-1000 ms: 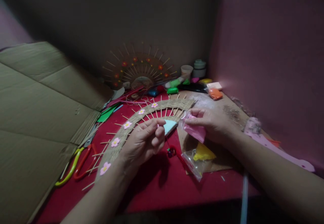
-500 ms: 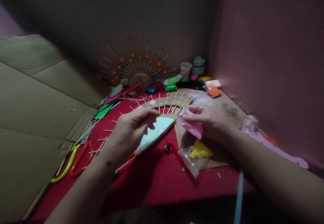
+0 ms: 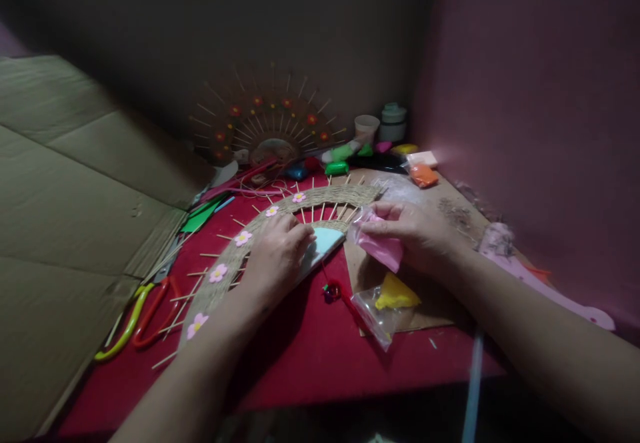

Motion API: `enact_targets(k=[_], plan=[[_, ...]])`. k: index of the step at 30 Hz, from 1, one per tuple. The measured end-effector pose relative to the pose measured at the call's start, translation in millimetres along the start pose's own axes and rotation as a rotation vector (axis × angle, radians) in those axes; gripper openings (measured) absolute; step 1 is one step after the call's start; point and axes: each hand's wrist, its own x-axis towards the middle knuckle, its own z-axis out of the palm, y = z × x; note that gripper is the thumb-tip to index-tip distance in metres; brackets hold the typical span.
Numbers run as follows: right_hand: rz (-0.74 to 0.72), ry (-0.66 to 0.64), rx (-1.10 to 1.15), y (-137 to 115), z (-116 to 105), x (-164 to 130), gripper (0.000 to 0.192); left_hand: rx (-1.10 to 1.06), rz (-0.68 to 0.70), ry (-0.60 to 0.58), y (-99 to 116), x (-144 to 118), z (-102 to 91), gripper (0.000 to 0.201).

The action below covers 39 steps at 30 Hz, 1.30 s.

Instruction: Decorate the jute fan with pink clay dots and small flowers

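In my right hand (image 3: 417,229), thumb and fingers pinch a clear plastic bag of pink modelling clay (image 3: 383,246). My left hand (image 3: 283,246) hangs over a woven fan (image 3: 330,196), its fingers curled together. Whatever may be between those fingertips is too small to tell. Thin sticks radiate through the fan's straw band, which bears several pink flowers (image 3: 219,273) with yellow centres. A light blue half-round panel (image 3: 325,239) at the fan's base is partly covered by that hand. Below the pink clay lies an open plastic bag with yellow clay (image 3: 395,293).
Scissors (image 3: 135,316) with yellow and red handles lie at left by a cardboard sheet (image 3: 90,196). A second fan (image 3: 270,123) with red flowers leans at the back. A cup (image 3: 367,126), a jar (image 3: 393,123) and an orange clay packet (image 3: 423,175) stand or lie behind.
My left hand has turned and its fingers have curled in closer to the fan. More pink flowers on the fan's left side now show. My right hand keeps the pink clay in nearly the same place.
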Motion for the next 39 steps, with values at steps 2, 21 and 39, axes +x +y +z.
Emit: enact_targets(k=[2,21,39], plan=[[-0.003,0.008,-0.005,0.2,-0.1,0.1,0.020,0.026,0.020,0.002,-1.9,-0.1,4.3,0.023],[0.005,0.007,-0.015,-1.2,0.3,-0.3,0.026,-0.021,0.013,0.024,-5.3,-3.4,18.6,0.019],[0.010,-0.013,-0.014,0.6,0.4,-1.0,0.024,-0.075,0.009,0.046,-3.8,-3.4,13.7,0.009]])
